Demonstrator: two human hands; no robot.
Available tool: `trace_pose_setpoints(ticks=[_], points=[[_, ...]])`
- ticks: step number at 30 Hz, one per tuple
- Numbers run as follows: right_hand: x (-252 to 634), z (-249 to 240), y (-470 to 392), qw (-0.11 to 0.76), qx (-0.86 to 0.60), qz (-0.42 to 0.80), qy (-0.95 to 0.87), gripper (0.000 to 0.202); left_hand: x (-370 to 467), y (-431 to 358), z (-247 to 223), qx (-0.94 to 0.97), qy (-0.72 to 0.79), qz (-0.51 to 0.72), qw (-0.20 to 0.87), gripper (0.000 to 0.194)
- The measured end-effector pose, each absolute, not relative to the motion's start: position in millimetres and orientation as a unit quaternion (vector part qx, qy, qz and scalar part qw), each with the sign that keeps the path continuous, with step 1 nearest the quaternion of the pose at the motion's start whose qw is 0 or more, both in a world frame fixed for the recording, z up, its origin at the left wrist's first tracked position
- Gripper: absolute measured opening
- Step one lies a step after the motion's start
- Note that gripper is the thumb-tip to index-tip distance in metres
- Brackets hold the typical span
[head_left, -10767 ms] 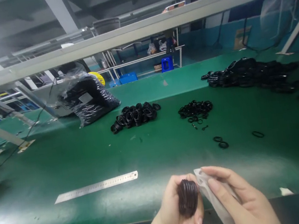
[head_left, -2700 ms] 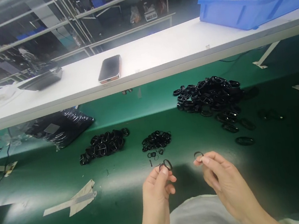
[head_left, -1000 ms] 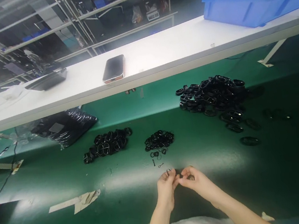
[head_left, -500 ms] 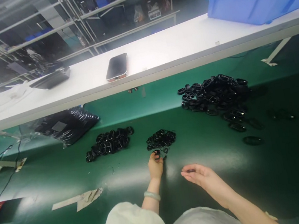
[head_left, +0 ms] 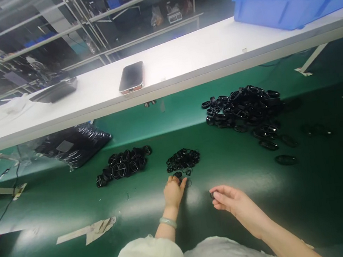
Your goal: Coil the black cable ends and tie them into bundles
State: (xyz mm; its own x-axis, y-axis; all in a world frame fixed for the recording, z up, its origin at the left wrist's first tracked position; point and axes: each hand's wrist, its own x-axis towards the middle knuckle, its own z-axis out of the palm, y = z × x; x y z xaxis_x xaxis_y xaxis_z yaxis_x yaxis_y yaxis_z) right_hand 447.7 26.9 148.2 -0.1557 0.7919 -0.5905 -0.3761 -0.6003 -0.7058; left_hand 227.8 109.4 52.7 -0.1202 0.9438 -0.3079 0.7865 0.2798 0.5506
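Observation:
My left hand (head_left: 173,191), with a bracelet at the wrist, reaches to the near edge of a pile of small black rings (head_left: 183,159). Its thumb is spread from the fingers, and the fingertips touch small black pieces there. To the right, my right hand (head_left: 229,199) pinches a small black piece (head_left: 212,194) between thumb and index finger above the green tabletop. A heap of black oval buckles (head_left: 127,162) lies left of the rings. Another, larger heap of black oval parts (head_left: 247,104) sits at the back right.
A white shelf (head_left: 181,67) crosses behind the green table, bearing a phone (head_left: 132,77) and a blue bin (head_left: 295,5). Under it at left is a plastic bag of black items (head_left: 73,144). Torn tape (head_left: 88,232) lies front left; loose oval parts (head_left: 286,160) lie at right.
My left hand has turned palm down, its thumb spreading away from the fingers. The right hand's thumb and index finger have closed on the small piece. The view has shifted slightly.

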Motion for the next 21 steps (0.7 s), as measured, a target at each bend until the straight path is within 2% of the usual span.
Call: trace_pose_setpoints(ticks=[4, 7, 10, 14, 18, 21], points=[[448.7, 162.2, 23.9, 0.428, -0.507, 0.72, -0.204, 0.046, 237.6, 109.6, 75.5, 0.568, 0.734, 0.18, 0.326, 0.028], [448.7, 171.7, 22.2, 0.445, -0.508, 0.7, -0.233, 0.043, 248.8, 99.1, 109.5, 0.547, 0.71, 0.231, 0.378, 0.023], [449.7, 180.3, 21.3, 0.452, -0.499, 0.696, -0.25, 0.04, 262.4, 76.9, 154.3, 0.532, 0.646, 0.261, 0.481, 0.031], [450.8, 193.5, 20.5, 0.446, -0.488, 0.704, -0.258, 0.035, 279.9, 47.6, 202.4, 0.45, 0.532, 0.302, 0.651, 0.03], [450.3, 206.8, 19.7, 0.434, -0.485, 0.696, -0.303, 0.033, 289.9, 37.2, 217.9, 0.411, 0.519, 0.367, 0.653, 0.019], [450.7, 213.3, 19.4, 0.425, -0.474, 0.704, -0.316, 0.033, 291.4, 36.4, 220.2, 0.398, 0.523, 0.357, 0.664, 0.021]])
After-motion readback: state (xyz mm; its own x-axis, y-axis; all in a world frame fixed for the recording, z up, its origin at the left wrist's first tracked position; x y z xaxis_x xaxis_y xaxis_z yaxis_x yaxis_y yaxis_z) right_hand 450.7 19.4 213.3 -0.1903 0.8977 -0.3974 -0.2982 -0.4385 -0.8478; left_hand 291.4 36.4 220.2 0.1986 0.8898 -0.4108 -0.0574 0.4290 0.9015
